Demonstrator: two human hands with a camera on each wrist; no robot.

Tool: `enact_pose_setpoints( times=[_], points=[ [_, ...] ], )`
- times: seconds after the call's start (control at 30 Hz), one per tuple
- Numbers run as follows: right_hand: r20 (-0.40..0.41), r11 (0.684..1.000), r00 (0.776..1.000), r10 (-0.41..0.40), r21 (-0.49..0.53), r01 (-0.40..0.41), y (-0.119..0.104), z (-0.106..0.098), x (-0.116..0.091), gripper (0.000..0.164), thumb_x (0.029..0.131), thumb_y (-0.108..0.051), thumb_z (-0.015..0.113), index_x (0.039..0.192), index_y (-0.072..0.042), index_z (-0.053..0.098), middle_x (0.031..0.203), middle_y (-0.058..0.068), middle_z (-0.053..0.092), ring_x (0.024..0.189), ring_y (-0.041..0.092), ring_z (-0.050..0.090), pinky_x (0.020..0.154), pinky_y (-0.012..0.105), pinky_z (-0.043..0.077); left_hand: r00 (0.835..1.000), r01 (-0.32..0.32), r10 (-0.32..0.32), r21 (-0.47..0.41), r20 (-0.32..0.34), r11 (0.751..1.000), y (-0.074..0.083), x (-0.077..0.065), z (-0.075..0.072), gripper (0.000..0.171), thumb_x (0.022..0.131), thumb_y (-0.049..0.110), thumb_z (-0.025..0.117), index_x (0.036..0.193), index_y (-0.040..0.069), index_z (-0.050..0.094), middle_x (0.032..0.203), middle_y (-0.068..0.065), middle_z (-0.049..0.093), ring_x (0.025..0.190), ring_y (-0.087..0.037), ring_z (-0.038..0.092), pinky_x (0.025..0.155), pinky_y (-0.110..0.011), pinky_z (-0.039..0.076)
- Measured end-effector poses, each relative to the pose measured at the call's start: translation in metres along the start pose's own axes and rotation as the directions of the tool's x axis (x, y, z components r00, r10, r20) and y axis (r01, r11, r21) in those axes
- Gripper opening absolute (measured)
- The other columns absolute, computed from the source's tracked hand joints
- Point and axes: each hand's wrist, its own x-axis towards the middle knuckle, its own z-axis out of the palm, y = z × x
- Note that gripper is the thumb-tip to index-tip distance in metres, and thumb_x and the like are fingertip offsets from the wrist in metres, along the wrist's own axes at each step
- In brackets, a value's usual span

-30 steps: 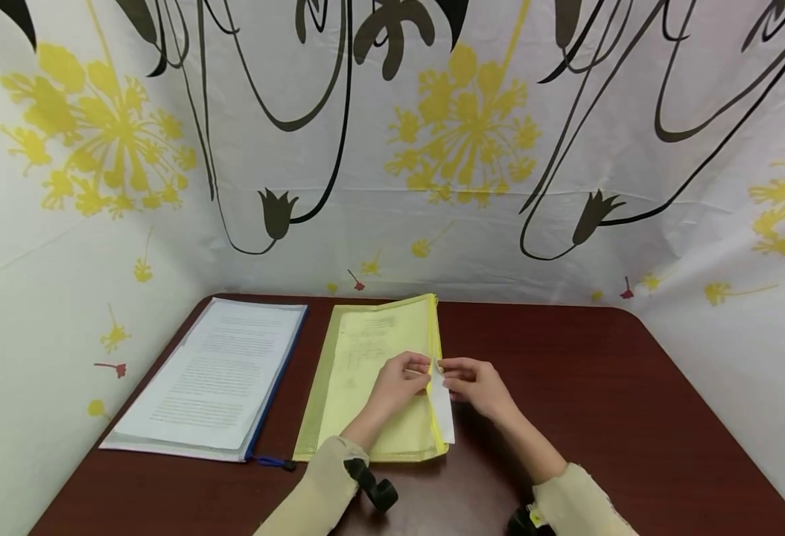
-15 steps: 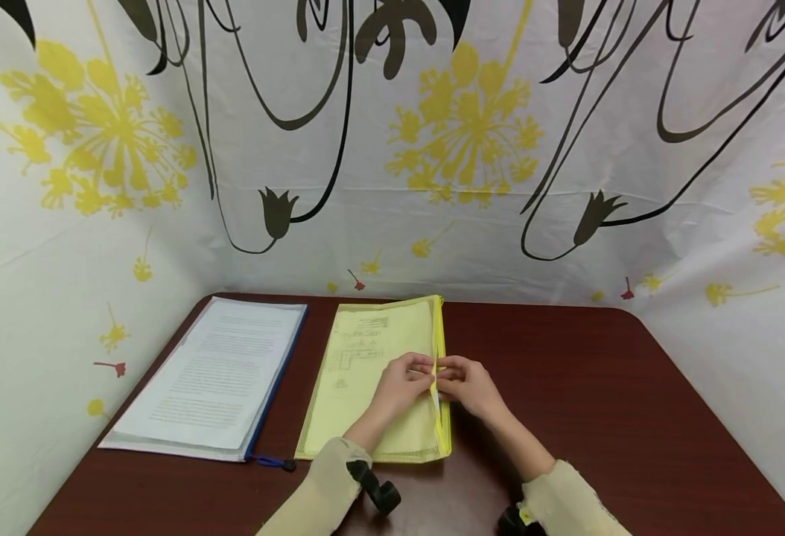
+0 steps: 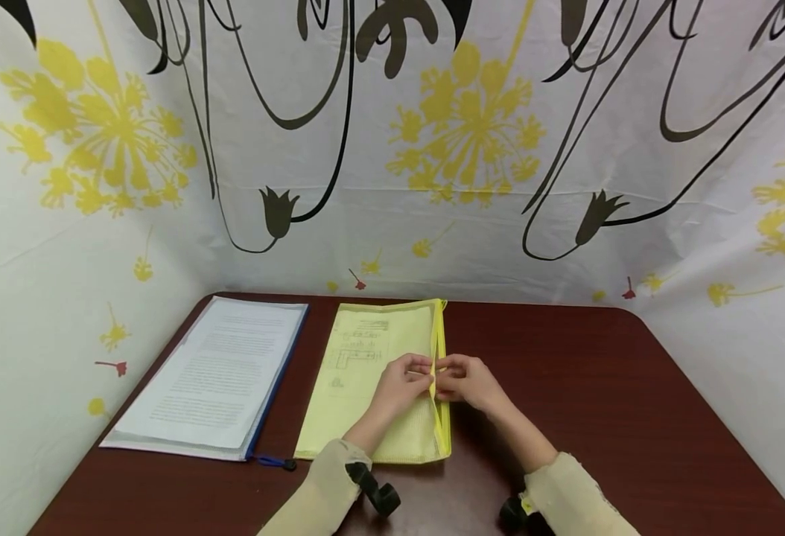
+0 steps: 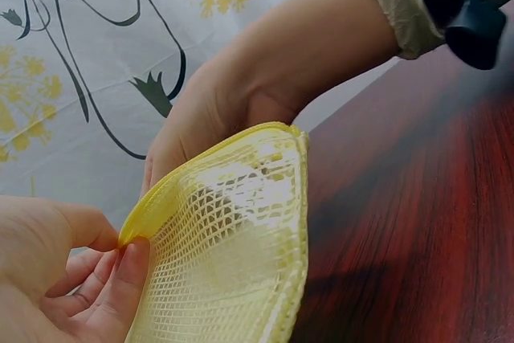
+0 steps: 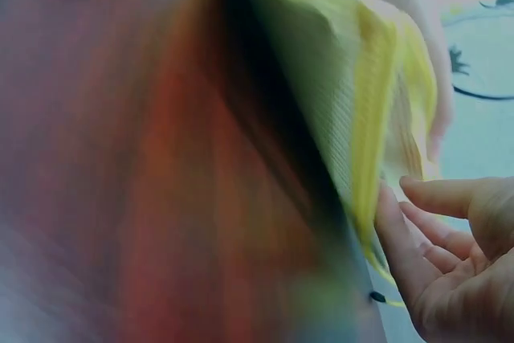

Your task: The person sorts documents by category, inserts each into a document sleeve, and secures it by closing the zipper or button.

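A yellow mesh zipper pouch (image 3: pixel 352 417) lies on the table with printed sheets (image 3: pixel 362 353) showing through its front. Its zippered right edge (image 4: pixel 241 138) is raised and parted. My left hand (image 3: pixel 402 383) pinches the front lip of that edge between thumb and fingers, as the left wrist view shows. Opposite it, my right hand (image 3: pixel 469 383) holds the other side of the opening, thumb and forefinger close together at the yellow band (image 5: pixel 371 110). Whether a paper edge lies between the right fingertips is hidden.
To the left lies a blue-edged document pouch (image 3: pixel 287 365) with a stack of printed pages (image 3: pixel 211 372) on top. A blue cord with a dark end (image 3: pixel 275 463) sticks out near its lower corner. The dark red tabletop (image 3: pixel 567 387) extends right, and a patterned cloth (image 3: pixel 473 246) hangs behind.
The white paper jutting past the pouch's right edge has slid left inside, and its print now shows through the mesh. My right hand has moved slightly left, and the opening has narrowed.
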Motion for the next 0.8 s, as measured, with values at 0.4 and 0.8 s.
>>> enact_pose_setpoints(
  times=[0.4, 0.8],
  points=[
    [-0.251, 0.994, 0.967, -0.035, -0.108, 0.008, -0.016, -0.039, 0.059, 0.035, 0.098, -0.009, 0.061, 0.129, 0.007, 0.058, 0.123, 0.028, 0.064, 0.105, 0.031, 0.070, 0.090, 0.042, 0.061, 1.000, -0.002, 0.002, -0.076, -0.008, 0.997, 0.002, 0.000, -0.006, 0.025, 0.092, 0.002, 0.066, 0.116, -0.003, 0.064, 0.106, -0.016, 0.066, 0.088, -0.015, 0.068, 0.071, -0.029, 0.063],
    [-0.355, 0.982, 0.931, -0.078, -0.187, 0.011, 0.007, -0.049, 0.104, 0.040, 0.102, -0.015, 0.055, 0.140, -0.004, 0.053, 0.143, 0.020, 0.054, 0.133, 0.036, 0.050, 0.108, 0.052, 0.045, 1.000, 0.001, -0.002, -0.080, -0.007, 0.997, 0.001, -0.002, -0.006, 0.024, 0.091, 0.002, 0.065, 0.115, -0.003, 0.064, 0.104, -0.014, 0.065, 0.085, -0.012, 0.065, 0.071, -0.029, 0.063]
  ],
)
